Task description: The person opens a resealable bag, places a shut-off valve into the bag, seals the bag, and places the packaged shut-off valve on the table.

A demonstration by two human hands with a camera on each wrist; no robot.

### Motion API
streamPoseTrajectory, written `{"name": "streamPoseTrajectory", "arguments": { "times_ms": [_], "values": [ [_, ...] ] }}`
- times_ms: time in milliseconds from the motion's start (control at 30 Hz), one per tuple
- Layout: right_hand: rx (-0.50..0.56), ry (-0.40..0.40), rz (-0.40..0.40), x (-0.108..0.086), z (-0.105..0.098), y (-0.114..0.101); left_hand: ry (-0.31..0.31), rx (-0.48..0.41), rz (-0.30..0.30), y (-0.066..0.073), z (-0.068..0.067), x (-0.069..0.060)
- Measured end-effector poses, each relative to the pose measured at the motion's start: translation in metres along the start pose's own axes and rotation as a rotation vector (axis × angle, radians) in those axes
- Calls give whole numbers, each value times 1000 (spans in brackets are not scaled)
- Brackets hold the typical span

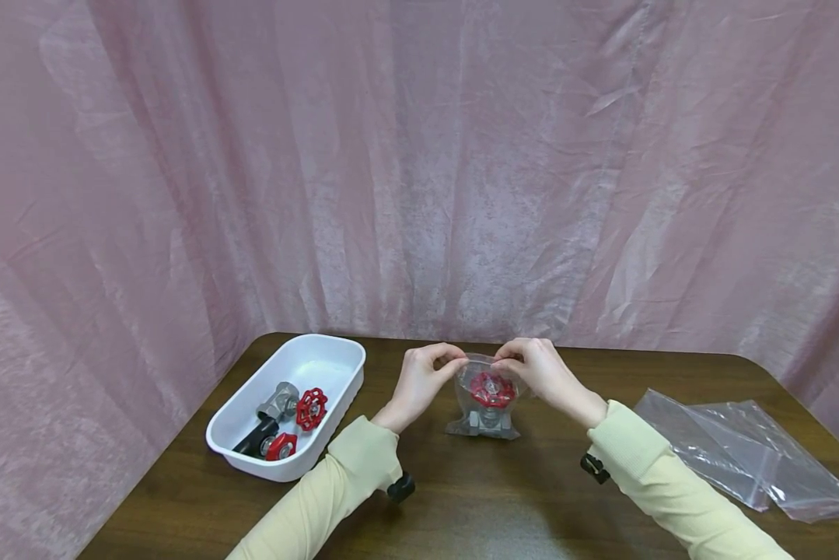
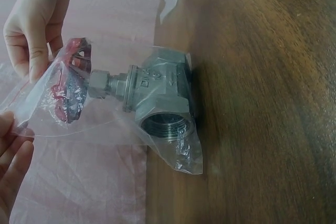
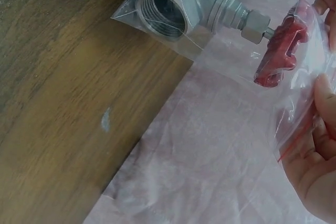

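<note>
A clear zip bag (image 1: 470, 400) stands upright on the table with a gate valve (image 1: 492, 390) inside. The valve has a red handwheel on top and a grey metal body (image 2: 160, 85) with a threaded opening facing sideways. My left hand (image 1: 422, 379) pinches the left side of the bag's top edge between thumb and fingers. On the other side, my right hand (image 1: 547, 378) pinches the same top edge. In the right wrist view, a red zip line (image 3: 296, 141) runs along the bag near the fingers. Whether the zip is sealed cannot be made out.
On the left, a white plastic tray (image 1: 354, 381) holds more valves with red handwheels (image 1: 311, 409), one with a black part (image 1: 256, 437). Flat clear zip bags (image 1: 713, 455) lie overlapping at the right of the wooden table (image 1: 475, 513). A pink curtain (image 1: 419, 171) hangs behind.
</note>
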State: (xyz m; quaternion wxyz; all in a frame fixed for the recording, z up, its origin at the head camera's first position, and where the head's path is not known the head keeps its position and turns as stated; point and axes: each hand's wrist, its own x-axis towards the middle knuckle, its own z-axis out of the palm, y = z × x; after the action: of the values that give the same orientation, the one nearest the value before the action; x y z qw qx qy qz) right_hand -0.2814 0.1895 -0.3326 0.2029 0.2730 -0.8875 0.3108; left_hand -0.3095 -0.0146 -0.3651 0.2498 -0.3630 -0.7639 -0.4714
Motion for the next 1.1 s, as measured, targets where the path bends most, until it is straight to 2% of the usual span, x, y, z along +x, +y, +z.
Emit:
{"name": "streamPoseTrajectory", "arguments": {
  "times_ms": [233,633,900,1100],
  "values": [
    [-46,23,-51,2,3,1,-13,-5,-5,0,-1,0],
    [-118,31,-64,0,4,0,-24,-13,0,0,2,0],
    [-13,4,-35,-4,-2,6,-25,-27,-18,1,4,0],
    [-8,-7,-40,-7,-6,10,-9,-34,-15,-1,4,0]
  ]
}}
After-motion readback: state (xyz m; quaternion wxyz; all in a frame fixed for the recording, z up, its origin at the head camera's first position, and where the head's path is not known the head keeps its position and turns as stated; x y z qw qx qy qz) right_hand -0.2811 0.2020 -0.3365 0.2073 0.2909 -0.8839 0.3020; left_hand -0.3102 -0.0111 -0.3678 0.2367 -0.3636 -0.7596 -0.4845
